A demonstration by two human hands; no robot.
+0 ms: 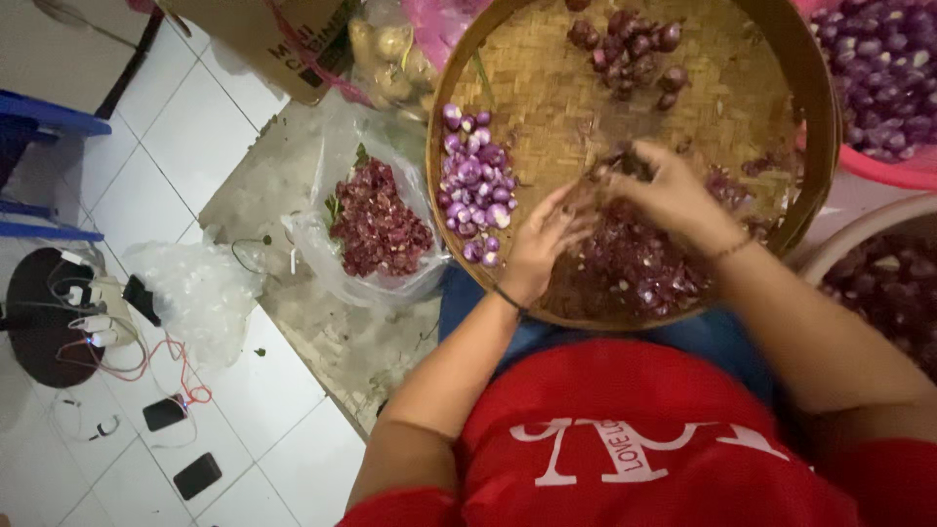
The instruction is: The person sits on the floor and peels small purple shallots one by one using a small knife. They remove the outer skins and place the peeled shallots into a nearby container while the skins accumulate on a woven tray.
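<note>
- Two hands work over a round woven tray (547, 59) resting on the person's lap, seen from the head camera.
- Left hand (543, 242) sits at the tray's near side, fingers curled narrow over a heap of dark red skins (634, 268); whether it pinches a shallot I cannot tell, since the picture blurs there.
- Right hand (672, 190) lies just beyond and to the right, fingers closed on something small and dark, likely a shallot being peeled; the two hands nearly touch.
- Peeled shallots (473, 185), glossy pale purple and rounded, lie in a strip just left of the left hand, their line running away from the person.
- Unpeeled shallots (630, 49), dull maroon, sit at the tray's far side, nearer the right hand.
- Clear plastic bag (376, 229) of papery red skins rests on the floor left of the tray.
- Pink basin (893, 171) of purple shallots stands at upper right.
</note>
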